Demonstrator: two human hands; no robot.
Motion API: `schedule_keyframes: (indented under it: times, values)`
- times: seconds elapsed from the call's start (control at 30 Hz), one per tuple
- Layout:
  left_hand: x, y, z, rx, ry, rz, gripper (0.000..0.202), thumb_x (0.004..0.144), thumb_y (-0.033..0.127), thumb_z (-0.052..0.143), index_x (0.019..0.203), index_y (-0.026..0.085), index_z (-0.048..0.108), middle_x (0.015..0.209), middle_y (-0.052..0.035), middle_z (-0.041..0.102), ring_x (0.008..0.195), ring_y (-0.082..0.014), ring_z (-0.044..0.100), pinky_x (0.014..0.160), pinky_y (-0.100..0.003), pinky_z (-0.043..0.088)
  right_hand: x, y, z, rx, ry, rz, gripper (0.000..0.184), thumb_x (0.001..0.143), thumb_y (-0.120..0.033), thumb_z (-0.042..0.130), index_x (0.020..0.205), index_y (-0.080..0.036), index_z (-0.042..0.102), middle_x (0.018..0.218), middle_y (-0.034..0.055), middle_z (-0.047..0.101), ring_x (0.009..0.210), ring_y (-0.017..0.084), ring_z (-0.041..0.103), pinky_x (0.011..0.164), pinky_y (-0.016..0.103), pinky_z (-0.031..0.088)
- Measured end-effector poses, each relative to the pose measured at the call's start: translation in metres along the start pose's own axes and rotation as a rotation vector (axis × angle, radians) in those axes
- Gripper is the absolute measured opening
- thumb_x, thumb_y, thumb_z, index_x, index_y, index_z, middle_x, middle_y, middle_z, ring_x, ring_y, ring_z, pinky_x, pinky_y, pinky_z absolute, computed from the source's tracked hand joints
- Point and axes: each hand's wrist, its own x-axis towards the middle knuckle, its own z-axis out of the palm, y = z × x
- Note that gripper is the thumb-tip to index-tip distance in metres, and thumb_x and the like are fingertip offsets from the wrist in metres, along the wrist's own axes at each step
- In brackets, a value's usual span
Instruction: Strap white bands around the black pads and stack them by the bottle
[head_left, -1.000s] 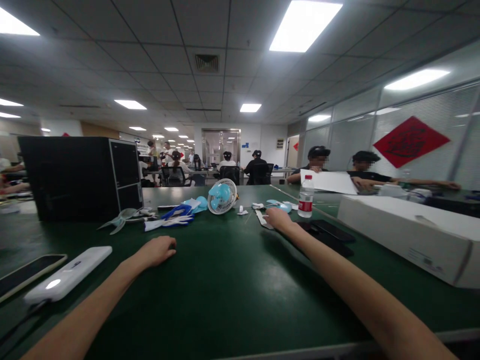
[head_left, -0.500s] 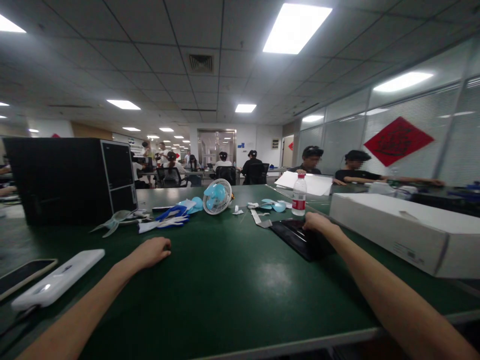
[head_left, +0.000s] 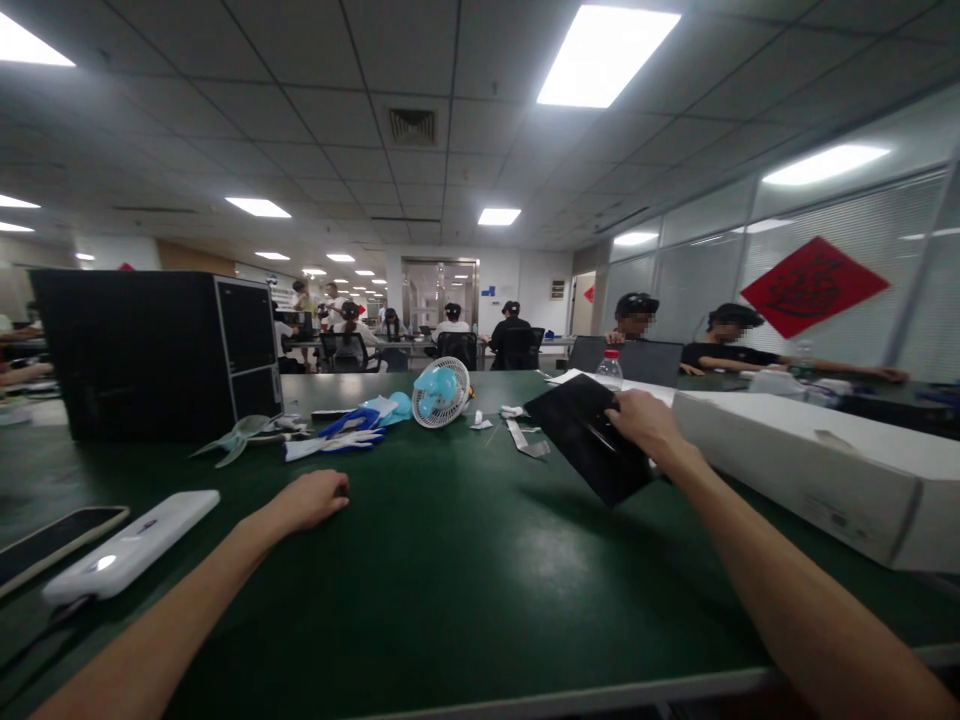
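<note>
My right hand (head_left: pixel 643 425) pinches the upper right edge of a flat, glossy black pouch-like thing (head_left: pixel 589 435). This is tilted and raised off the green table (head_left: pixel 420 590), with its shadow below. Its exact kind does not show. Behind it stands a bottle (head_left: pixel 610 368) with a red cap, its lower part hidden. My left hand (head_left: pixel 315 498) rests on the table with curled fingers and nothing visible in them. Beyond it lie blue and white gloves (head_left: pixel 341 436).
A white and blue fan (head_left: pixel 441 392) stands mid-table near scraps and a white strip (head_left: pixel 527 440). Left are a black computer case (head_left: pixel 142 355), a phone (head_left: pixel 56 545) and a white power strip-like bar (head_left: pixel 131 548). A long white box (head_left: pixel 795 465) sits right. People sit beyond.
My right hand has lifted the black pouch-like thing off the table and tilted it up, so it now covers the bottle's lower part. My left hand stays in place.
</note>
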Motion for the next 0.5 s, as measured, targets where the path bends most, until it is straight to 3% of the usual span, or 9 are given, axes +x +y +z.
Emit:
schedule_keyframes:
  times: [0.07,0.2,0.33,0.5]
  values:
    - [0.001,-0.001,0.001,-0.010,0.001,-0.003,0.033,0.075,0.043,0.052,0.098,0.023,0.066,0.102,-0.0075,0.067,0.091,-0.0243,0.062,0.076,-0.034,0.048,-0.007,-0.027,0.002,0.067,0.008,-0.150,0.025,0.085,-0.030,0.052,0.095,-0.014,0.069,0.100,0.0164,0.066,0.092,0.027,0.060,0.078,0.036,0.043]
    - [0.001,0.002,-0.001,0.015,0.002,0.025,0.031,0.076,0.041,0.051,0.097,0.023,0.067,0.101,-0.0081,0.067,0.091,-0.0251,0.062,0.078,-0.035,0.047,-0.029,-0.089,0.016,0.226,-0.071,-0.491,0.025,0.082,-0.026,0.056,0.093,-0.010,0.071,0.092,0.0156,0.068,0.084,0.026,0.061,0.074,0.034,0.043]
    - [-0.004,0.021,-0.007,0.019,0.067,0.020,0.036,0.080,0.041,0.047,0.103,0.020,0.065,0.105,-0.0103,0.064,0.093,-0.0254,0.061,0.079,-0.036,0.047,-0.051,-0.137,0.027,0.292,-0.179,-0.660,0.021,0.079,-0.027,0.059,0.091,-0.015,0.073,0.089,0.0092,0.070,0.082,0.022,0.062,0.072,0.028,0.044]
    - [-0.004,0.045,-0.005,-0.095,0.189,0.145,0.045,0.084,0.049,0.044,0.110,0.018,0.063,0.109,-0.0101,0.063,0.101,-0.0244,0.058,0.089,-0.037,0.044,-0.064,-0.179,0.036,0.314,-0.274,-0.845,0.024,0.081,-0.027,0.059,0.099,-0.018,0.072,0.095,0.0078,0.070,0.087,0.020,0.063,0.075,0.026,0.044]
